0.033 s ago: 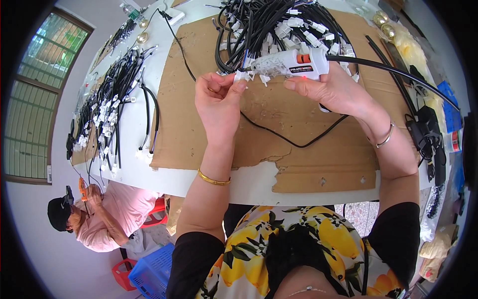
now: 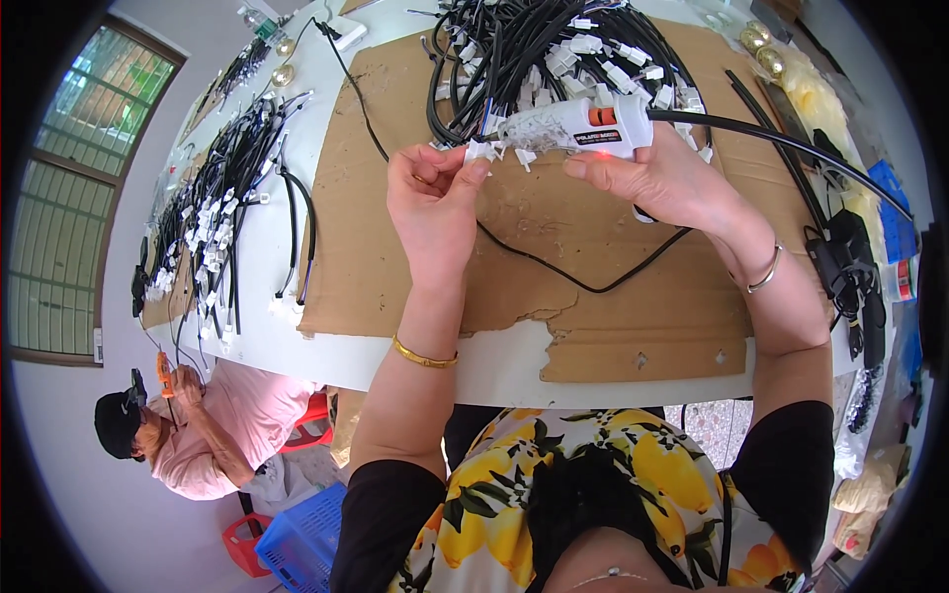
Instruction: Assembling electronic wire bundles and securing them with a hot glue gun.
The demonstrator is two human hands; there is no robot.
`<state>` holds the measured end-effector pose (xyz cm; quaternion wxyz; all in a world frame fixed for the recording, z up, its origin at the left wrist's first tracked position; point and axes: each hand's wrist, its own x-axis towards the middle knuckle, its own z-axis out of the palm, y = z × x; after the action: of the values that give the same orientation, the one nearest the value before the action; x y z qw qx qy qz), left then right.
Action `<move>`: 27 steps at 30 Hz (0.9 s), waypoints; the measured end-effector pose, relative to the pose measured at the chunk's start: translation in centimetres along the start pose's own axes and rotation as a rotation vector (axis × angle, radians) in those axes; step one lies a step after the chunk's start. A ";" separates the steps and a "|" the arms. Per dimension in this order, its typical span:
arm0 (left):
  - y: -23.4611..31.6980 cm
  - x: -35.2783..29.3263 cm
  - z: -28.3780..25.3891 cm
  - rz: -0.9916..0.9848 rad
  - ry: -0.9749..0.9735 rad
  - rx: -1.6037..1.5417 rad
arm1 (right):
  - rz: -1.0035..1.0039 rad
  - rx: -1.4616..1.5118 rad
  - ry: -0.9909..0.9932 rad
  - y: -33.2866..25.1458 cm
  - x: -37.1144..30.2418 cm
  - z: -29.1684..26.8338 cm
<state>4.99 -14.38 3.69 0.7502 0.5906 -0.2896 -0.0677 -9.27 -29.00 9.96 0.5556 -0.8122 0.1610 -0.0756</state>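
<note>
My left hand (image 2: 435, 198) pinches a small white connector (image 2: 480, 151) on the end of a black cable (image 2: 554, 272) that loops across the cardboard sheet (image 2: 386, 257). My right hand (image 2: 664, 178) grips a white hot-glue gun (image 2: 578, 125). Its nozzle points left and touches the connector. The gun's thick black cord (image 2: 791, 144) runs off to the right. Just behind both hands lies a pile of black cables with white connectors (image 2: 534, 49). Gold bangles sit on both wrists.
The cardboard lies on a white table (image 2: 297, 341). A second bundle of black cables with white ends (image 2: 217, 198) lies at the left. Black cables and plugs (image 2: 850, 272) sit at the right edge. A person in a pink shirt (image 2: 208, 435) sits lower left, near a blue crate (image 2: 297, 542).
</note>
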 end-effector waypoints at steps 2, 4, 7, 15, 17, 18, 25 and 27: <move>0.0 0.0 0.0 -0.001 -0.008 -0.004 | 0.012 -0.010 -0.007 -0.1 0.0 -0.1; -0.1 0.1 0.1 -0.023 -0.034 -0.049 | -0.025 0.027 -0.008 0.2 0.0 -0.1; -0.2 0.2 0.0 -0.041 -0.063 -0.108 | -0.035 0.033 -0.012 0.1 0.0 -0.2; -0.3 0.2 0.0 -0.091 -0.106 -0.224 | -0.013 0.025 0.008 0.3 0.0 -0.3; -0.4 0.2 0.0 -0.098 -0.113 -0.232 | -0.028 0.043 0.011 0.4 0.0 -0.3; -0.4 0.2 0.0 -0.101 -0.116 -0.226 | -0.035 0.039 0.012 0.2 0.0 -0.3; -0.3 0.3 -0.2 -0.200 -0.150 -0.326 | 0.006 -0.006 0.005 0.3 0.0 -0.3; -0.7 0.4 -0.5 -0.220 -0.179 -0.366 | -0.024 0.018 0.008 0.6 0.3 -0.4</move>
<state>5.74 -14.30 3.13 0.8042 0.4645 -0.2716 -0.2525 -9.21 -29.64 9.53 0.5615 -0.8086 0.1526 -0.0872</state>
